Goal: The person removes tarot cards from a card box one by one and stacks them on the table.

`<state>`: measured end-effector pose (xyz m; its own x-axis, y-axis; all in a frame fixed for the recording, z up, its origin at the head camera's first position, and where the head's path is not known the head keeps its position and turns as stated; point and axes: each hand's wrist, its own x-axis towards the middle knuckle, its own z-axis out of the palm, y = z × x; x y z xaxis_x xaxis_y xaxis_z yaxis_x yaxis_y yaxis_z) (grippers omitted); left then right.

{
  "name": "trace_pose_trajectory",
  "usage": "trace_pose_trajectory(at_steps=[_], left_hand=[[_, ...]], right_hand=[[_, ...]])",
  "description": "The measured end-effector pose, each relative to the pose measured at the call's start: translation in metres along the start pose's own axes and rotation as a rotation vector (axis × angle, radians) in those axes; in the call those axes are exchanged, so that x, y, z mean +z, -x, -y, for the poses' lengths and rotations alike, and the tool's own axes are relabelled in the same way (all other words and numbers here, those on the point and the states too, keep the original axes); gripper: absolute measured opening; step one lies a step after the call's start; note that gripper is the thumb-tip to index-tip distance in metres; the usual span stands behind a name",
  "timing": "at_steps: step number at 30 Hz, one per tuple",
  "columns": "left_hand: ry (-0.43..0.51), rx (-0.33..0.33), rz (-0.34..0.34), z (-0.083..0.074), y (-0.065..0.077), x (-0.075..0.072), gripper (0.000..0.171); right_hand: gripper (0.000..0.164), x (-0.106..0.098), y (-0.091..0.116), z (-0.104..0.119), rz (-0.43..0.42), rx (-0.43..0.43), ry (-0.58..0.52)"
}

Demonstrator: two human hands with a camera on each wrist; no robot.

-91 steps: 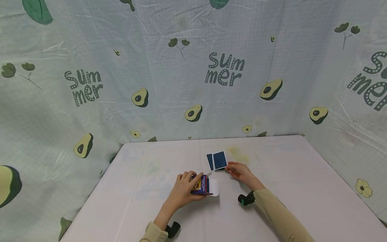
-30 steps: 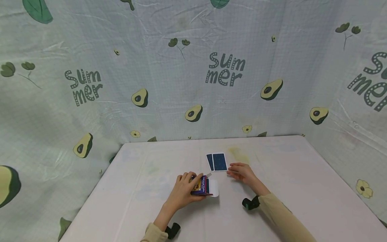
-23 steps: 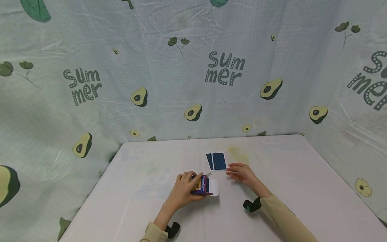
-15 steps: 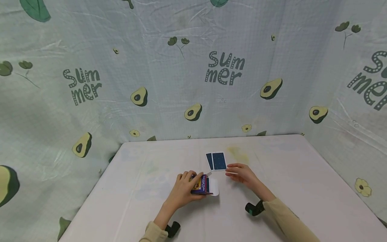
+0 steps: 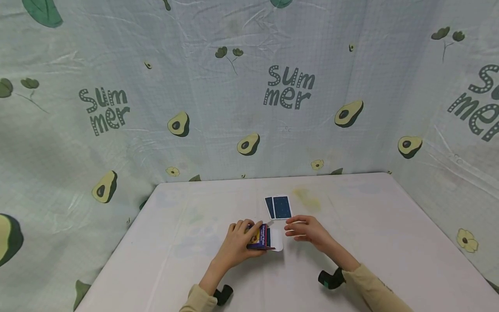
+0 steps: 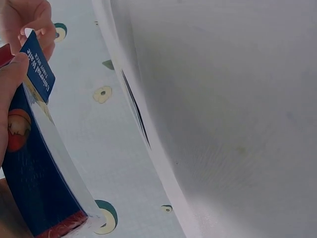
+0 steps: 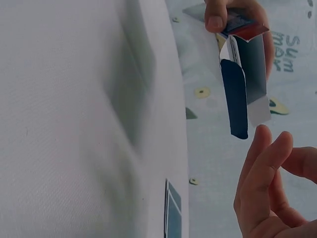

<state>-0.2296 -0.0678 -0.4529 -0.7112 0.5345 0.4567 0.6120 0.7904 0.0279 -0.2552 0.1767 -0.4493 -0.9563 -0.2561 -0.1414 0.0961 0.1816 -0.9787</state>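
Note:
My left hand (image 5: 234, 245) grips a blue tarot card box (image 5: 258, 237) with yellow and red on it, thumb and fingers on opposite sides. "Universal Waite Tarot Deck" reads on its flap (image 6: 39, 69) in the left wrist view. The open end faces right, toward my right hand (image 5: 309, 232); in the right wrist view a blue flap (image 7: 234, 99) hangs out and pale layered edges show inside. My right hand holds nothing, its fingers loosely bent and apart from the box. Just beyond it, dark blue-backed cards (image 5: 282, 207) lie overlapping on the table.
A white cloth covers the table (image 5: 187, 260), with a yellowish stain (image 5: 307, 198) near the cards. Behind and beside it hangs a pale curtain (image 5: 210, 86) printed with avocados. Each wrist carries a black camera (image 5: 331, 279).
My right hand has left the cards' edge and come nearer the box's open end. The top card now lies straighter over the one beneath. My left hand and the box stay almost still.

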Motion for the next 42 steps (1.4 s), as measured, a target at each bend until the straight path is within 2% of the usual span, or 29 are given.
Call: trace_pose_trajectory(at_steps=[7,19,25,31,42], left_hand=[[-0.005,0.005,-0.010,0.000,-0.001,0.001,0.076],[-0.002,0.023,-0.027,-0.002,-0.002,-0.001,0.075],[0.014,0.023,-0.029,-0.004,-0.003,-0.002,0.074],[0.030,0.025,-0.022,-0.006,-0.004,-0.004,0.074],[0.043,0.065,-0.062,-0.008,-0.004,-0.005,0.075]], right_hand=[[0.039,0.005,0.004,0.003,0.080,-0.040,0.035],[0.036,0.019,0.006,0.004,0.122,-0.052,0.043],[0.036,0.026,0.004,0.003,0.080,-0.047,0.068],[0.035,0.033,0.002,0.003,0.011,0.002,0.097],[0.032,0.043,0.005,0.007,-0.060,0.041,0.174]])
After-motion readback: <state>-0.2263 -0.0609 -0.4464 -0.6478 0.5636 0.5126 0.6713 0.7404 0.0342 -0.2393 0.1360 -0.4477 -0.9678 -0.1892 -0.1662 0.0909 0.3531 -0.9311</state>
